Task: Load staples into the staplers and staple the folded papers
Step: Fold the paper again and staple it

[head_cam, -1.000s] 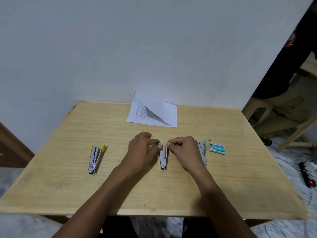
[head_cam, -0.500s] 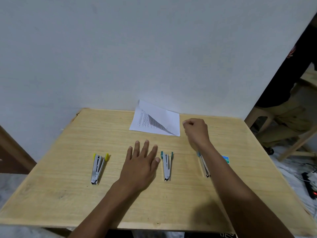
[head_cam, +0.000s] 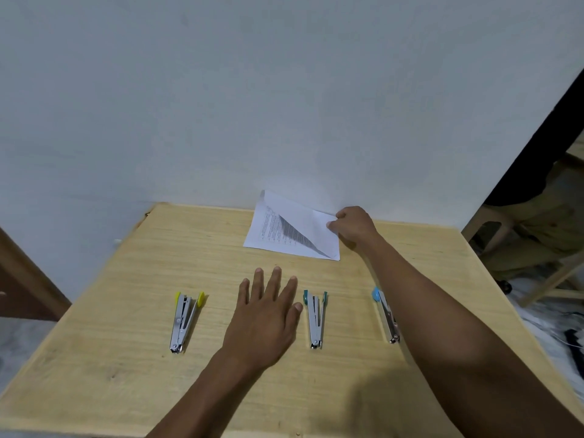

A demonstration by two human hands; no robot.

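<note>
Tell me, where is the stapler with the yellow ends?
The yellow-tipped stapler lies on the wooden table, furthest left of the three staplers, left of the flat left hand.

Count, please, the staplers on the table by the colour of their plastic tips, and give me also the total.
Yellow-tipped stapler: 1
Teal-tipped stapler: 1
Light blue-tipped stapler, partly behind the right forearm: 1
Total: 3 staplers on the table
</note>
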